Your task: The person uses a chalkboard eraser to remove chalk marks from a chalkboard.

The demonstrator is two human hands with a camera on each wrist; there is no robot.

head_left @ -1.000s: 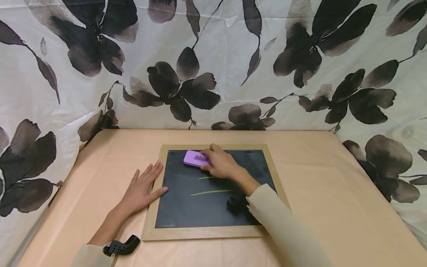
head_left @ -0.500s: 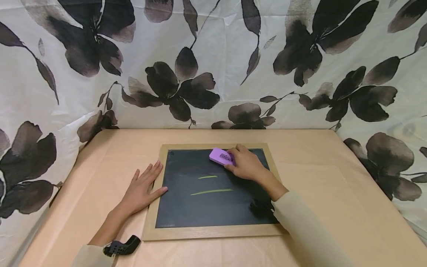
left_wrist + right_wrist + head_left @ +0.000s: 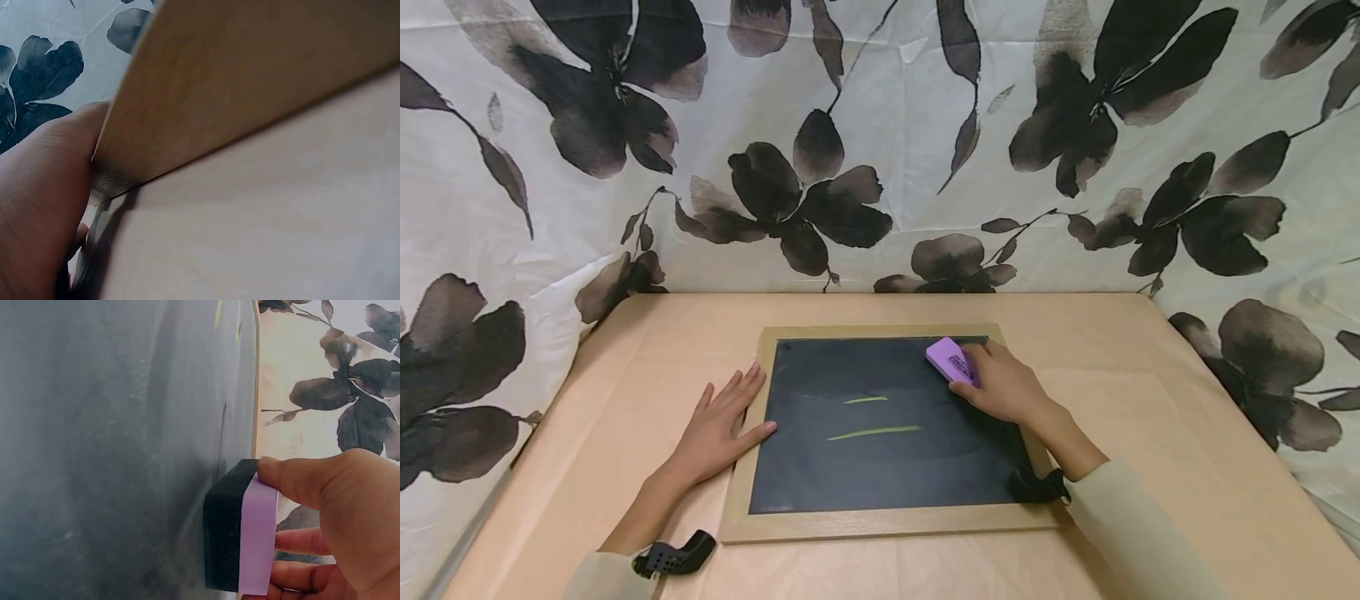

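Note:
A wood-framed chalkboard (image 3: 820, 479) lies on the table, with two short yellow-green chalk lines (image 3: 874, 432) near its middle. My right hand (image 3: 1003, 385) grips a purple board eraser (image 3: 951, 360) at the upper right of the board. In the right wrist view the eraser (image 3: 257, 537) shows a black felt side against the dark surface, thumb on one edge and fingers on the other. My left hand (image 3: 718, 429) rests with spread, straight fingers on the board's left frame; in the left wrist view the frame's edge (image 3: 219, 87) stands beside the hand (image 3: 44, 187).
A peach cloth covers the table (image 3: 1150, 400) on all sides of the board. Behind it hangs a white curtain (image 3: 917, 183) with dark flowers. Black wrist cameras sit on the left wrist (image 3: 673, 554) and the right wrist (image 3: 1037, 486).
My right hand has slid the eraser rightward along the top of the board, from left of centre to the upper right corner area. The left hand stays in place; both chalk lines are now uncovered.

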